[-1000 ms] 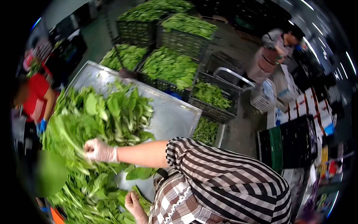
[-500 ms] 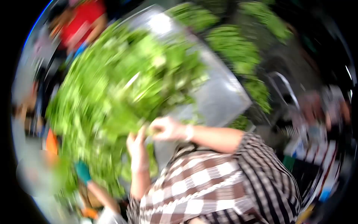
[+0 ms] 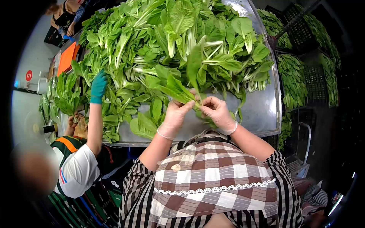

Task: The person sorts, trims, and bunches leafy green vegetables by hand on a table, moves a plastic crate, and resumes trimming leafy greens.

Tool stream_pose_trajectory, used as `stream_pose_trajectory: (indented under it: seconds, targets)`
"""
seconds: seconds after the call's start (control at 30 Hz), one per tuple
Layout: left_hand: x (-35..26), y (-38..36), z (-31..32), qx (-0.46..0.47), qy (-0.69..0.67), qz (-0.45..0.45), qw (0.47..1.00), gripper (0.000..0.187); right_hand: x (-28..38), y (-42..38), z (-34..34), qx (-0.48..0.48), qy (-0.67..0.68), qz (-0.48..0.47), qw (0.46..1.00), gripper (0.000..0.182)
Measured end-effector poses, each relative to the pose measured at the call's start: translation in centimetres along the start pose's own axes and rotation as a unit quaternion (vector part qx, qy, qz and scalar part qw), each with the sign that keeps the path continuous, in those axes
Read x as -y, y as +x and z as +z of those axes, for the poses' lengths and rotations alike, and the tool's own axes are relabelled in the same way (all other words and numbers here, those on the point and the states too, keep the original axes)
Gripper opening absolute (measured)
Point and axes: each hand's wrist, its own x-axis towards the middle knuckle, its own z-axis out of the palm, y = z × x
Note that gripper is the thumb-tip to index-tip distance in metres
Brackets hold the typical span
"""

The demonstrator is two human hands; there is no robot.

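Note:
In front of my apron, both of my hands wear clear thin gloves and meet over the near edge of the table. My left hand [image 3: 177, 117] is closed round the stem end of a leafy green [image 3: 173, 86], whose leaves point up and to the left. Close beside it, my right hand [image 3: 218, 112] pinches the base of a single upright leaf [image 3: 194, 68], which is slightly blurred. Whether this leaf is still joined to the plant cannot be made out. Just beyond my hands lies a large heap of leafy greens [image 3: 148, 41] with pale stems.
Under the heap is a metal table [image 3: 262, 117] with a raised rim. At left, a co-worker's teal-gloved hand [image 3: 99, 86] reaches into the heap. Black crates [image 3: 315, 81] of greens stand at right. An orange board [image 3: 67, 59] and another person [image 3: 66, 17] are at far left.
My view has turned and sharpened; the table now lies straight ahead. My hands stay close together at the greens. The co-worker's teal-gloved hand now reaches further into the heap.

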Motion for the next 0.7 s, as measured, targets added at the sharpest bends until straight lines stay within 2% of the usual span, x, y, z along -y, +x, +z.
stream_pose_trajectory:
  seconds: [0.07, 0.13, 0.17, 0.2, 0.27, 0.3, 0.37, 0.4, 0.43, 0.47, 0.5, 0.53, 0.57, 0.63, 0.67, 0.7]
  targets:
    - [0.8, -0.5, -0.1, -0.021, 0.008, -0.003, 1.000, 0.032, -0.2, -0.1, -0.1, -0.017, -0.010, 0.008, 1.000, 0.006]
    - [1.4, -1.5, 0.4, -0.039, 0.038, 0.000, 0.999, 0.030, 0.1, -0.3, -0.6, -0.012, -0.239, -0.031, 0.970, 0.010]
    - [1.6, -2.2, 0.6, -0.047, 0.053, 0.002, 0.997, 0.029, 0.3, -0.5, -1.0, -0.010, -0.349, -0.050, 0.936, 0.012]
    - [2.1, -3.1, 0.5, -0.044, 0.042, -0.034, 0.998, 0.027, 0.4, -0.7, -1.7, 0.029, -0.438, -0.069, 0.896, 0.015]
    - [2.1, -4.4, 0.4, -0.029, 0.099, -0.051, 0.993, 0.028, 0.9, -0.8, -3.3, 0.106, -0.600, -0.101, 0.787, 0.021]
    - [2.1, -4.8, 0.2, -0.021, 0.127, -0.059, 0.990, 0.028, 1.2, -0.7, -4.3, 0.141, -0.635, -0.070, 0.757, 0.022]
    - [2.1, -5.4, -0.3, -0.029, 0.094, -0.054, 0.994, 0.026, 1.9, -0.1, -6.0, 0.209, -0.696, -0.006, 0.687, 0.025]
    - [2.3, -5.5, -0.6, -0.042, 0.086, -0.056, 0.994, 0.025, 3.1, 0.0, -5.4, 0.204, -0.694, -0.020, 0.690, 0.027]
    - [2.5, -5.6, -0.8, -0.056, 0.078, -0.058, 0.994, 0.024, 3.0, 0.6, -5.0, 0.166, -0.572, -0.007, 0.804, 0.027]
    - [2.7, -5.4, -0.9, -0.065, 0.038, -0.047, 0.996, 0.022, 2.8, 1.4, -4.5, 0.124, -0.431, 0.006, 0.894, 0.027]
    - [2.8, -5.1, -0.8, -0.073, 0.046, -0.041, 0.995, 0.022, 2.7, 2.2, -3.7, 0.077, -0.278, 0.018, 0.957, 0.027]
    - [2.8, -4.7, -0.6, -0.080, 0.055, -0.033, 0.995, 0.022, 2.8, 3.5, -2.5, 0.004, -0.157, 0.008, 0.988, 0.029]
    - [2.5, -4.3, -0.2, -0.078, 0.062, -0.026, 0.995, 0.022, 3.0, 5.0, -1.2, -0.070, -0.032, -0.005, 0.997, 0.032]
    - [1.9, -3.4, 0.4, -0.075, 0.075, -0.012, 0.994, 0.022, 3.2, 7.9, 0.2, -0.195, 0.104, -0.031, 0.975, 0.030]
    - [1.8, -3.0, 0.6, -0.064, 0.083, 0.002, 0.994, 0.022, 3.4, 9.0, 0.8, -0.252, 0.136, -0.016, 0.958, 0.028]
    - [1.8, -2.9, 0.8, -0.060, 0.086, 0.006, 0.994, 0.022, 3.3, 9.7, 0.8, -0.264, 0.149, -0.018, 0.953, 0.027]
